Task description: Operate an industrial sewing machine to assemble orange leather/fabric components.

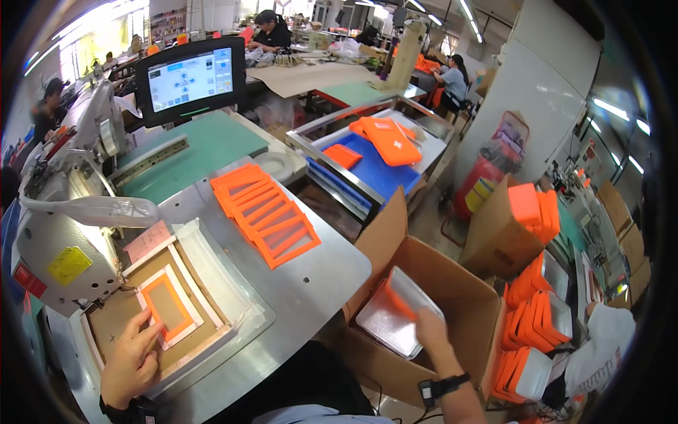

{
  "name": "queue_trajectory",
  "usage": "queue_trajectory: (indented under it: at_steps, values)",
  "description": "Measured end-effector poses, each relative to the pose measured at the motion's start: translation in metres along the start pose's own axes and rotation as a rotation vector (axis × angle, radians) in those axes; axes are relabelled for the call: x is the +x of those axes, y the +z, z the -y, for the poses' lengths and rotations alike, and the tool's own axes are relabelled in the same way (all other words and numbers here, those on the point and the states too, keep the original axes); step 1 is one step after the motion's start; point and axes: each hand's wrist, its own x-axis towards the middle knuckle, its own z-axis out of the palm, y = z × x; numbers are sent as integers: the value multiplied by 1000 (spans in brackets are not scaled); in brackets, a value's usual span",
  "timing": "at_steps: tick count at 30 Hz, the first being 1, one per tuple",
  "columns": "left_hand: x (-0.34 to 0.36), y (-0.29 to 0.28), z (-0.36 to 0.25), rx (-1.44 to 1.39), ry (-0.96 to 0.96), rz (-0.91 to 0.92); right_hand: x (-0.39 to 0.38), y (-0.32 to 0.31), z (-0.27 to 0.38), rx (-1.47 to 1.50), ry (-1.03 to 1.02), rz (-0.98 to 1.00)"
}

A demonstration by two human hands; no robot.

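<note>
Pressing lightly, the left hand (pixel 133 359), half-curled and gripping nothing, would best keep the orange frame (pixel 179 299) flat on the brown board (pixel 119 321). The right hand (pixel 432 332), blurred, meets a silvery panel (pixel 409 286) in the carton (pixel 462 297); its grip cannot be told. The blue tray (pixel 381 173) holds orange strips (pixel 342 155).

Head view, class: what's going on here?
The person's left hand touches an orange frame on a brown template beside the sewing machine. Their right hand is at a tilted pale sheet in an open cardboard box; blur hides the grip. More orange-edged pieces lie overlapping on the metal table.
</note>
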Motion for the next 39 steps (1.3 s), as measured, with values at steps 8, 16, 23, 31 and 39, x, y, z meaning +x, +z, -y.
queue_trajectory:
  at_steps: [8,16,23,31,39]
  values:
    - [-8,-16,-64,237,221,-117,26,-219,132,168,-218,-398]
    - [-40,-21,-145,216,400,-307,17,-282,276,25,-1137,-194]
    - [-87,-40,-117,169,185,-301,30,-274,339,271,-1523,-14]
    - [-124,-58,-38,138,-71,-474,90,-217,379,466,-1404,210]
    - [-112,-61,-3,191,-52,-483,108,-184,406,492,-1468,295]
